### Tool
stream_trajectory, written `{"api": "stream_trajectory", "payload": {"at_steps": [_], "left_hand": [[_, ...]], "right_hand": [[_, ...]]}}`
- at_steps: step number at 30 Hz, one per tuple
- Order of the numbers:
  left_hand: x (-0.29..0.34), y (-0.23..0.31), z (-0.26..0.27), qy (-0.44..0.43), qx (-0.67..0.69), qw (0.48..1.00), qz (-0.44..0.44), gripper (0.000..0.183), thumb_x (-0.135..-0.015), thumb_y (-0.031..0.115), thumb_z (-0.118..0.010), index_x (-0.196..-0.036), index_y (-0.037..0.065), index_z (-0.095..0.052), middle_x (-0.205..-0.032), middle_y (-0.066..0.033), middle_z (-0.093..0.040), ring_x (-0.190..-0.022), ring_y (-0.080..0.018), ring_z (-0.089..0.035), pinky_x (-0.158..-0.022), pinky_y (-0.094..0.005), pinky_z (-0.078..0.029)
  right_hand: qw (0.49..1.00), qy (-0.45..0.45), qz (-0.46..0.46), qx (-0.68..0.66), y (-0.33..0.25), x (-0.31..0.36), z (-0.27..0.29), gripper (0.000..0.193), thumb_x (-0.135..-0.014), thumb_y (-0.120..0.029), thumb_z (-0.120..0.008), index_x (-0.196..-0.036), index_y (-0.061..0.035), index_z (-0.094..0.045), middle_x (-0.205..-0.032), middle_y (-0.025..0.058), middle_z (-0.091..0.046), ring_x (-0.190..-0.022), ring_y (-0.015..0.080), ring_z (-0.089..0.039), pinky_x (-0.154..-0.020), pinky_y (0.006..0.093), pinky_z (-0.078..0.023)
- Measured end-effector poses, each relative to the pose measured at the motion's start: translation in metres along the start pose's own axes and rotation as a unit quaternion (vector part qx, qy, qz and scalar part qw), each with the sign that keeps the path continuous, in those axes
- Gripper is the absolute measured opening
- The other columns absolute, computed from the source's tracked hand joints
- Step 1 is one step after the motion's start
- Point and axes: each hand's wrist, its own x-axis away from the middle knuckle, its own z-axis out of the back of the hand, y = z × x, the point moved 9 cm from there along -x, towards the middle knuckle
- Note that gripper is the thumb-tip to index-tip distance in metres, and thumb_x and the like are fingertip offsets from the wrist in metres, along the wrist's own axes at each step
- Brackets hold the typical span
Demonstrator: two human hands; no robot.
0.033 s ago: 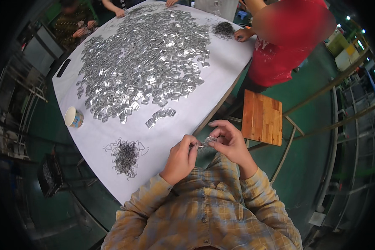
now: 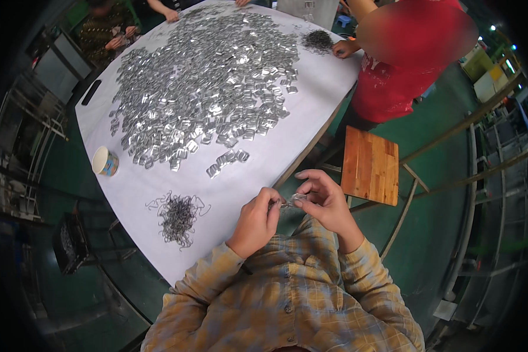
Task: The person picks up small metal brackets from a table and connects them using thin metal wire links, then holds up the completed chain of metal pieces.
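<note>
Just past the table's near corner, my two hands meet in front of my body. My right hand pinches a small shiny silver metal piece between thumb and fingers. Curled closed beside it, my left hand grips a thin wire piece, whose end reaches toward the silver piece; the rest is hidden in the fingers. To the left of my left hand lies a tangled pile of bent wires. A small group of flat silver metal pieces rests on the table beyond my hands.
A broad heap of similar silver pieces covers much of the white table. A paper cup stands at the left edge. A wooden stool is at right, near a person in red. Other people's hands work at the far side.
The whole view has shifted very slightly. My hands keep nearly the same pose, with the wire's end showing at a slightly different angle between them.
</note>
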Motion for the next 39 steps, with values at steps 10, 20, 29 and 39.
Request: {"api": "stream_trajectory", "payload": {"at_steps": [10, 20, 29, 39], "left_hand": [[0.006, 0.008, -0.001, 0.0, -0.05, 0.999, -0.001, 0.014, -0.082, 0.0, -0.054, -0.095, 0.001, -0.048, -0.077, -0.0165, -0.06, -0.07, -0.0323, -0.062, -0.06, -0.0366, -0.047], [0.012, 0.007, -0.003, -0.049, -0.082, 0.995, -0.015, 0.016, -0.082, 0.004, -0.056, -0.095, 0.002, -0.049, -0.075, -0.018, -0.059, -0.069, -0.0369, -0.059, -0.059, -0.0423, -0.045], [0.018, 0.002, 0.002, -0.05, -0.015, 0.998, -0.025, 0.014, -0.082, 0.007, -0.058, -0.092, 0.001, -0.05, -0.077, -0.0185, -0.061, -0.073, -0.0379, -0.06, -0.062, -0.0427, -0.046], [0.044, -0.067, 0.159, 0.198, -0.306, 0.931, 0.016, 0.01, -0.074, 0.004, -0.062, -0.083, 0.003, -0.066, -0.082, -0.0139, -0.064, -0.071, -0.0299, -0.062, -0.066, -0.0369, -0.05]], "right_hand": [[0.988, -0.037, 0.032, 0.147, -0.024, 0.009, -0.025, 0.047, -0.074, 0.009, -0.061, -0.117, -0.0058, -0.049, -0.082, 0.0061, -0.058, -0.075, 0.0125, -0.059, -0.063, 0.0251, -0.049], [0.97, -0.059, 0.023, 0.235, -0.027, 0.009, -0.033, 0.048, -0.071, 0.012, -0.061, -0.115, -0.0038, -0.049, -0.081, 0.0059, -0.06, -0.074, 0.0109, -0.059, -0.067, 0.0239, -0.05], [0.974, -0.047, 0.018, 0.221, -0.021, 0.008, -0.034, 0.044, -0.072, 0.013, -0.061, -0.112, -0.0018, -0.051, -0.081, 0.0068, -0.062, -0.079, 0.0121, -0.061, -0.072, 0.0255, -0.05], [0.981, 0.02, 0.051, 0.188, -0.024, 0.016, -0.028, 0.038, -0.072, 0.013, -0.061, -0.107, -0.0021, -0.055, -0.084, 0.0071, -0.059, -0.078, 0.013, -0.061, -0.07, 0.0243, -0.051]]}}
